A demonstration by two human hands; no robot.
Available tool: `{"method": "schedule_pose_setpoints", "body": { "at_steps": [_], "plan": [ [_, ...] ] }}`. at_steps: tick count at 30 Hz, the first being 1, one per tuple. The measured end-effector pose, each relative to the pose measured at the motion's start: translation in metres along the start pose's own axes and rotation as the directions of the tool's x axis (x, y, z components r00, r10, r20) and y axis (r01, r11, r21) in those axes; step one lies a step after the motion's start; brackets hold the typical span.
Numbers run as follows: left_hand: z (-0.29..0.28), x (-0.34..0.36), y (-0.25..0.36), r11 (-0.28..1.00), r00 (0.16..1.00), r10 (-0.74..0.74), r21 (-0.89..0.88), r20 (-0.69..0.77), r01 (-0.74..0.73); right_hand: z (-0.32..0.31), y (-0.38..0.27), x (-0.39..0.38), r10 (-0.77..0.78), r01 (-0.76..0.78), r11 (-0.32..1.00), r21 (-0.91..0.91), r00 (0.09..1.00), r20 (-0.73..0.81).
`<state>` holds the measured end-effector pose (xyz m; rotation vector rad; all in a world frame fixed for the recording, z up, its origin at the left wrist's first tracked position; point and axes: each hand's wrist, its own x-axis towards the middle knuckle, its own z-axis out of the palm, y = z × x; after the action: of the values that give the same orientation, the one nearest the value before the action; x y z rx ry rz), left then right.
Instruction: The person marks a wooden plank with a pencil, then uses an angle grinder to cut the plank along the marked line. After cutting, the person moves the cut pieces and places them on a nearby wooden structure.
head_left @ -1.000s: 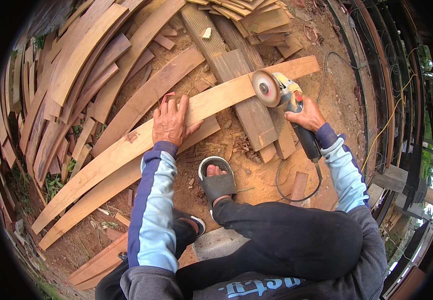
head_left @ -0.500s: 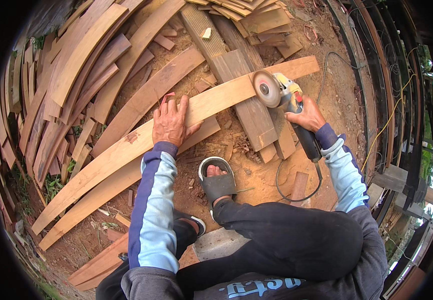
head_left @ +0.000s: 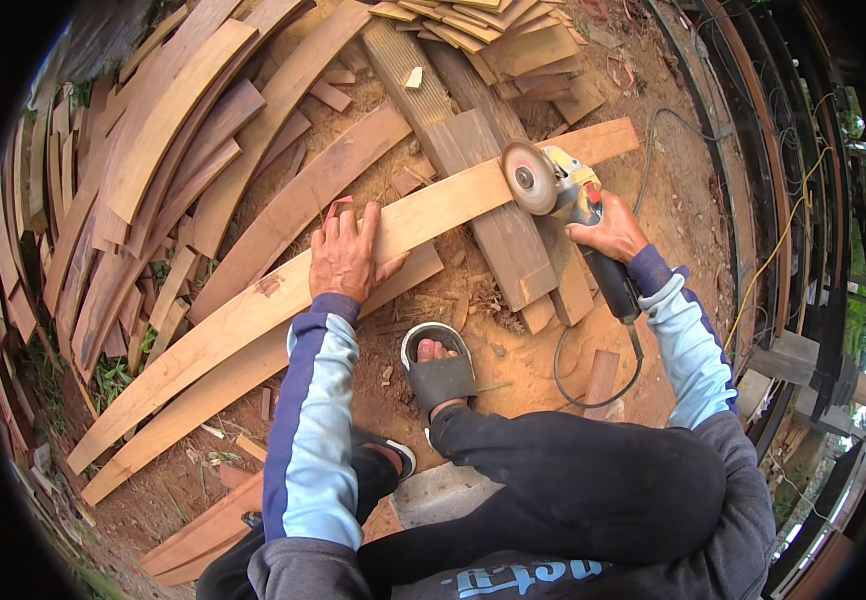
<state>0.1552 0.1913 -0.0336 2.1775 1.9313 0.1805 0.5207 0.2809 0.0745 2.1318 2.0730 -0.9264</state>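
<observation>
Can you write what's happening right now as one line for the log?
left hand flat on long plank | right hand grips grinder | disc at plank edge | foot in sandal on dirt

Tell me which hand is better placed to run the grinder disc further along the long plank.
Right. The right hand already grips the angle grinder, its disc on the long plank. The left hand lies flat on that plank, away from the tool, pinning it down.
</observation>
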Motion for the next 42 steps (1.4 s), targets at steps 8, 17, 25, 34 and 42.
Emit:
{"method": "schedule_pose_setpoints", "body": {
  "at_steps": [8,17,25,34,42],
  "plan": [
    [-0.004,0.001,0.001,1.000,1.000,-0.012,-0.018,0.027,0.012,-0.005,-0.008,-0.007,0.009,-0.008,0.999,-0.034,0.999,0.040],
    [-0.002,0.001,0.001,1.000,1.000,-0.007,-0.020,0.022,0.007,-0.002,-0.002,-0.015,0.036,-0.035,0.999,-0.032,0.999,0.032],
    [0.002,-0.001,-0.001,1.000,0.999,0.014,-0.007,-0.048,-0.015,-0.001,-0.003,-0.009,0.032,-0.031,0.999,-0.021,0.999,0.035],
    [0.003,-0.001,-0.001,1.000,1.000,0.009,-0.019,-0.027,-0.009,-0.003,-0.010,-0.002,0.059,-0.059,0.998,0.003,0.997,0.051],
    [0.002,0.000,-0.001,1.000,1.000,-0.001,-0.012,0.004,0.001,0.000,-0.005,0.009,-0.015,0.015,0.999,0.036,1.000,0.015]
  ]
}}
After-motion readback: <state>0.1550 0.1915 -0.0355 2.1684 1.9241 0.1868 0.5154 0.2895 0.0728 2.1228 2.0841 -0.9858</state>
